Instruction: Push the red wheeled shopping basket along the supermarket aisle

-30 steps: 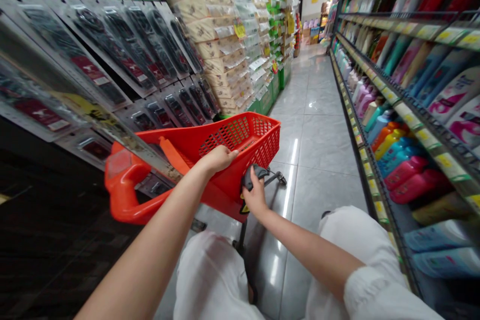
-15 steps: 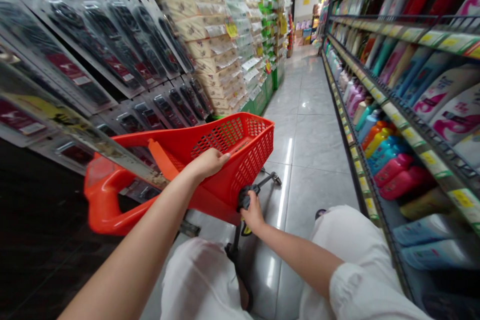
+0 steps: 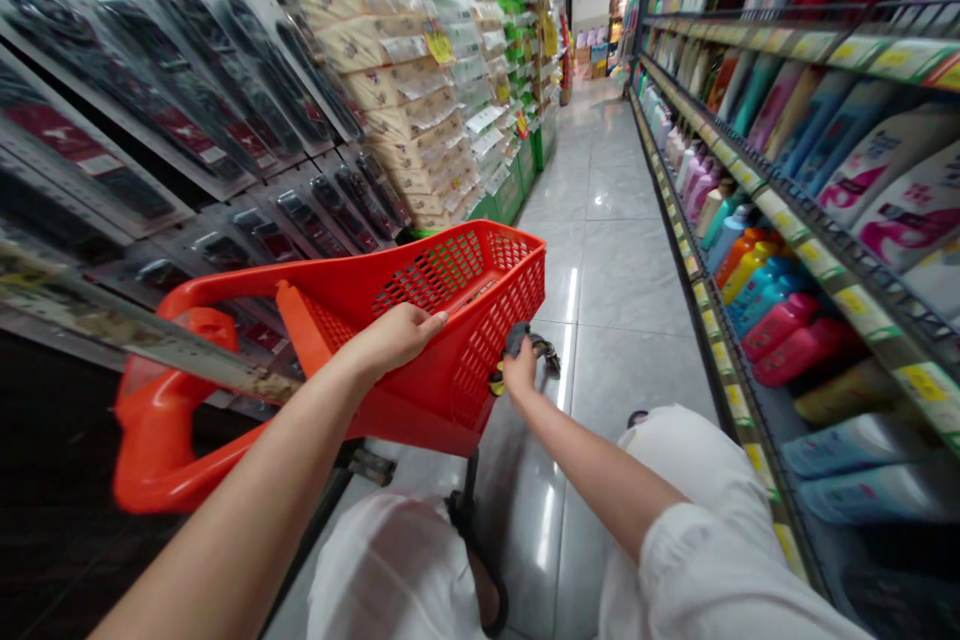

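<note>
A red plastic shopping cart (image 3: 420,400) with latticed basket walls stands tilted in front of me. My left hand (image 3: 401,335) is closed over the top rim of its near side, the thumb lying along the edge. Just outside the basket's front corner, my right hand (image 3: 520,375) grips a small dark grey bundle with yellow patches (image 3: 516,340), possibly a cloth. The fingers cover much of it, so its exact kind cannot be made out. Beneath the basket a dark leg of the cart (image 3: 469,482) and some wheels show.
Packaged tools (image 3: 202,70) hang on a rack at the left, behind a worn metal bar (image 3: 217,360). Stacked paper packs (image 3: 405,110) rise past it. Shelves of bottles (image 3: 787,320) line the right side. A tiled aisle floor (image 3: 615,270) runs between.
My right hand has moved up and slightly right with the dark bundle, away from the basket's lower wall. The cart's handle end has shifted left and down in view; my left hand stays on the rim.
</note>
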The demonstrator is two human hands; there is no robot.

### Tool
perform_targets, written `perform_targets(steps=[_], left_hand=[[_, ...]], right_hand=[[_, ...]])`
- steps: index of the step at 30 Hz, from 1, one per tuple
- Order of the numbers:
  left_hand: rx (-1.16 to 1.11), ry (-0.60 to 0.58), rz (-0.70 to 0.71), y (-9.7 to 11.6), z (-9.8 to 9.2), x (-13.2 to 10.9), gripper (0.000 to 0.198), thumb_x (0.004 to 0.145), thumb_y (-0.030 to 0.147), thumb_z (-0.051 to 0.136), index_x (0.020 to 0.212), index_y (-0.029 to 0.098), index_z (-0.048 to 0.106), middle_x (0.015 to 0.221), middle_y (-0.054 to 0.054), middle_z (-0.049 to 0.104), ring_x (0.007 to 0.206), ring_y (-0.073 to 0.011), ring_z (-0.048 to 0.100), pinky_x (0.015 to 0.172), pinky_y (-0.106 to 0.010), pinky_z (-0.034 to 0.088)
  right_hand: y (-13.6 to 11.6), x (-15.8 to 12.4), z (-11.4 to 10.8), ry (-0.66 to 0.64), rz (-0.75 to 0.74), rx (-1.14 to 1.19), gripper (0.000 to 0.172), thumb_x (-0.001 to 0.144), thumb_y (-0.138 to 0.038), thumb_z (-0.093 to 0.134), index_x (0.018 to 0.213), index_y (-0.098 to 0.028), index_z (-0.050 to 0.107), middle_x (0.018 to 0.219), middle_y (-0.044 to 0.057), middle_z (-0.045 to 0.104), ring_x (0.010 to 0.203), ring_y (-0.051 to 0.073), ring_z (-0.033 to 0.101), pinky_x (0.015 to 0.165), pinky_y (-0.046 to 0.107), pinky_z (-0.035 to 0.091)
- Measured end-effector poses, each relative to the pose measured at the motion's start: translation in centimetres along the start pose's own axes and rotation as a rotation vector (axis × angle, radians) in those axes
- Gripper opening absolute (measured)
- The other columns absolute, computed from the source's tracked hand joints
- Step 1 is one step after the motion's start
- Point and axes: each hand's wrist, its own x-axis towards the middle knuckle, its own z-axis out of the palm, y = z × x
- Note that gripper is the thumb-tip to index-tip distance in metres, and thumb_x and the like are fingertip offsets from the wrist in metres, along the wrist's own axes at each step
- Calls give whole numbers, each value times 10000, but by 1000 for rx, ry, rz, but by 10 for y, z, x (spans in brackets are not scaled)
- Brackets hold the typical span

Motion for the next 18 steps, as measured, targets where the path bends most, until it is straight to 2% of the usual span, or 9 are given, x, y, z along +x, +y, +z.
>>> perform_targets(steps=[4, 6, 7, 10, 15, 18], left_hand=[[15, 32, 9, -2, 1, 2, 474, 769, 567, 410, 555, 169, 554, 496, -18, 479, 456, -137, 418, 474, -263, 272], [12, 37, 9, -2, 1, 2, 466, 764, 563, 422, 548, 170, 548, 487, -14, 465, 454, -135, 411, 467, -261, 262], [8, 39, 10, -1, 1, 1, 464, 762, 561, 424, 543, 171, 545, 480, -13, 460, 454, -135, 412, 464, -259, 258], [-4, 31, 10, 1, 1, -2, 461, 762, 553, 412, 536, 172, 541, 469, -17, 468, 458, -141, 429, 459, -254, 260], [-14, 7, 9, 4, -1, -5, 477, 757, 574, 383, 551, 175, 542, 476, -22, 479, 456, -141, 427, 456, -251, 257], [-15, -2, 28, 4, -1, -3, 496, 721, 628, 406, 525, 183, 506, 475, -14, 452, 443, -126, 388, 454, -251, 236]], right_hand=[[10, -78, 26, 35, 128, -15, 571, 606, -107, 488, 1175, -140, 518, 1042, 139, 604, 996, 276, 576, 893, 416, 455], [11, -94, 28, 4, 167, 36, 551, 553, -104, 526, 1100, -162, 558, 949, 96, 630, 902, 255, 603, 826, 381, 488], [10, -92, 24, -15, 196, 65, 508, 528, -109, 537, 1031, -170, 582, 868, 62, 637, 829, 240, 611, 773, 361, 501], [-1, -49, -2, -28, 277, 131, 333, 495, -155, 545, 823, -184, 593, 639, -32, 591, 632, 192, 581, 627, 308, 495], [-37, 64, -58, 104, 210, 207, 385, 514, -191, 574, 898, -164, 571, 730, -21, 622, 676, 165, 577, 631, 273, 480], [-56, 104, -79, 137, 162, 268, 465, 512, -180, 585, 976, -157, 554, 771, -20, 628, 669, 150, 582, 614, 257, 485]])
